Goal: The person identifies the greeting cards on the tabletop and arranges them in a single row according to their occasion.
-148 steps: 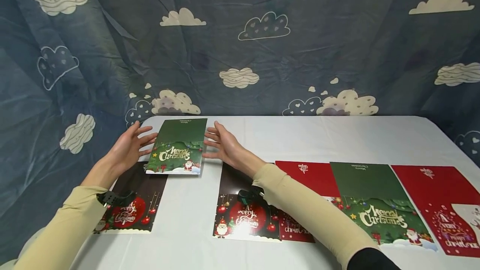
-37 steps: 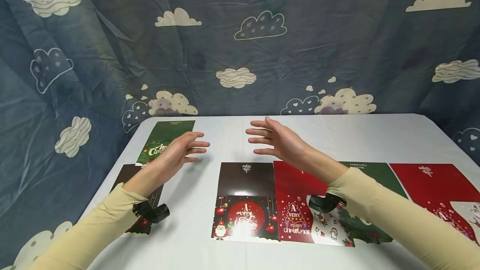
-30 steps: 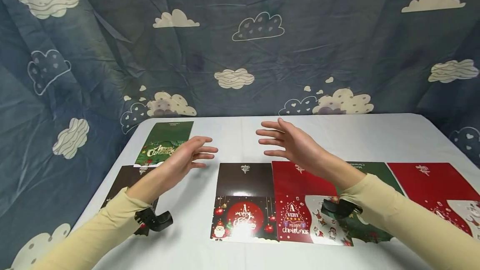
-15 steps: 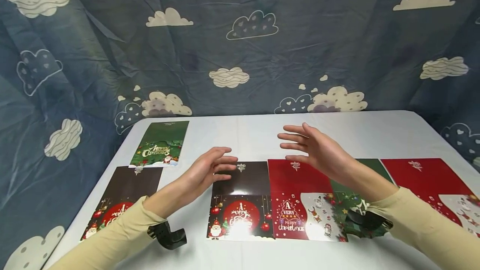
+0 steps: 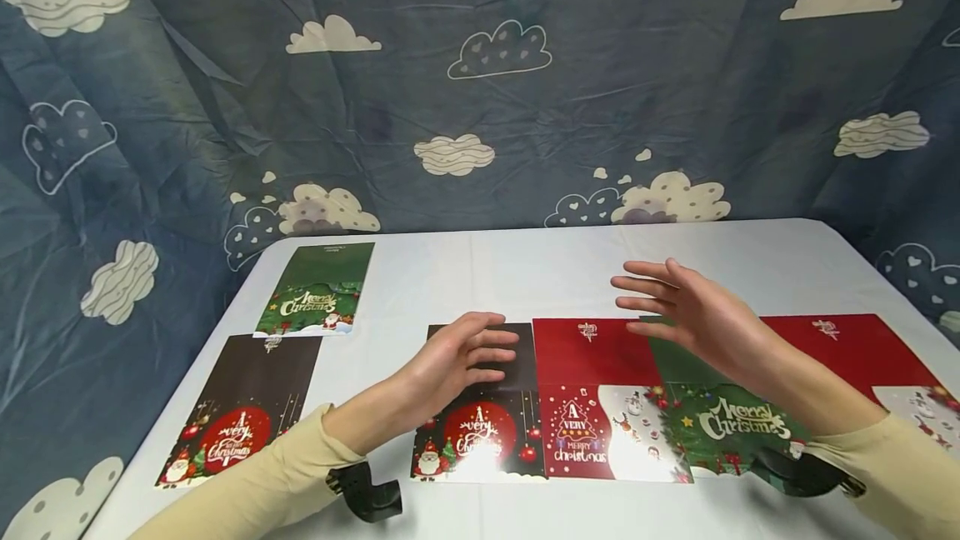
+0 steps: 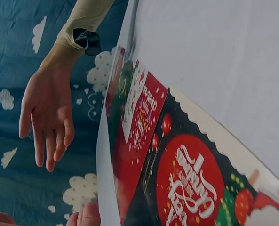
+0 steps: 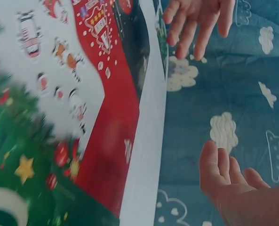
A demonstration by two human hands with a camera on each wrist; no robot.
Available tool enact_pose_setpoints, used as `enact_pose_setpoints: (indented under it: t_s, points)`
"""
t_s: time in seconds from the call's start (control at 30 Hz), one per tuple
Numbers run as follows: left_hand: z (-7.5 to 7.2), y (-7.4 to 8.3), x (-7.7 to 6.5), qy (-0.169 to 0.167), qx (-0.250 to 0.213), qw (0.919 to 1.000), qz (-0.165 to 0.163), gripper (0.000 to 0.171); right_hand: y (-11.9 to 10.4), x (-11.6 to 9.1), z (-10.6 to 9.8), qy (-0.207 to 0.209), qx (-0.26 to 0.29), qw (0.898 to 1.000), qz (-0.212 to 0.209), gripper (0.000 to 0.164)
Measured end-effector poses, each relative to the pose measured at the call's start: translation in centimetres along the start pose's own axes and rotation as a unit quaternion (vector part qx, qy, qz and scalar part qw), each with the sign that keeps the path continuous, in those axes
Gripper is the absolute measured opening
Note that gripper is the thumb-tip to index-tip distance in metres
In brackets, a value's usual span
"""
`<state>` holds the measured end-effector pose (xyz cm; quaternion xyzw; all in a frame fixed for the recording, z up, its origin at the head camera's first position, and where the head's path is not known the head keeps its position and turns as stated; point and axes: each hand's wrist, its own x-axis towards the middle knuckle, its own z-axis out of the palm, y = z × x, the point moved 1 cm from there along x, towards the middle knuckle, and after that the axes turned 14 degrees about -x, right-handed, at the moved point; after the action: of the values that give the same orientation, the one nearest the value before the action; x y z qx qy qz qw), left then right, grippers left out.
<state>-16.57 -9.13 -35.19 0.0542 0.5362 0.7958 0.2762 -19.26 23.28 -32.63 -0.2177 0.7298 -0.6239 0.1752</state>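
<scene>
My left hand [image 5: 457, 365] is over the upper part of a black Christmas card [image 5: 480, 432], fingers extended and holding nothing. My right hand [image 5: 697, 311], its fingers spread and also holding nothing, is above the green Christmas card [image 5: 738, 423] on the right. Between the two hands lies a red Christmas card [image 5: 588, 357], edge to edge with the black one. At the back left, another green card [image 5: 315, 294] lies flat, its lower edge meeting the top of a second black card [image 5: 258, 382]. In the left wrist view, the right hand [image 6: 50, 108] shows its loose fingers.
A second red card [image 5: 840, 340] lies at the right end of the row, partly behind the right forearm. The cards rest on a white-covered table [image 5: 510, 273]. Behind it hangs a dark blue cloth [image 5: 420, 90] with a cloud print.
The green card, earlier raised between both hands, now lies at the back left. Both empty hands have moved rightward over the row of cards, and the view has shifted slightly.
</scene>
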Motion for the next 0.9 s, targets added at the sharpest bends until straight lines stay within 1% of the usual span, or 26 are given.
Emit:
enact_pose_setpoints:
  t_s: [0.1,0.33,0.43,0.57,0.73,0.8,0.9]
  points:
    - [0.7,-0.2,0.2,-0.010,0.001,1.0000,0.001,0.050,0.3,-1.1,-0.8,0.002,-0.009,1.000,-0.003,0.048]
    - [2.6,-1.0,0.7,-0.029,-0.010,0.9995,-0.009,0.047,1.2,-3.2,-2.9,-0.011,0.002,1.000,-0.010,0.047]
    - [3.4,-1.4,0.9,-0.025,-0.016,0.9995,-0.013,0.046,1.7,-3.9,-3.7,-0.015,-0.003,1.000,-0.016,0.048]
    - [4.7,-2.0,1.3,-0.018,-0.019,0.9995,-0.020,0.044,2.6,-5.1,-5.1,-0.013,-0.016,1.000,-0.008,0.048]
    - [6.2,-2.6,2.0,-0.032,-0.025,0.9988,-0.026,0.045,4.6,-6.9,-7.4,0.004,-0.074,0.997,0.026,0.046]
    - [6.7,-2.9,2.3,-0.042,-0.028,0.9983,-0.029,0.046,5.4,-7.6,-8.1,0.014,-0.110,0.993,0.040,0.047]
    - [7.5,-3.4,2.8,-0.053,-0.042,0.9971,-0.036,0.049,5.9,-8.5,-8.7,0.039,-0.156,0.984,0.076,0.047]
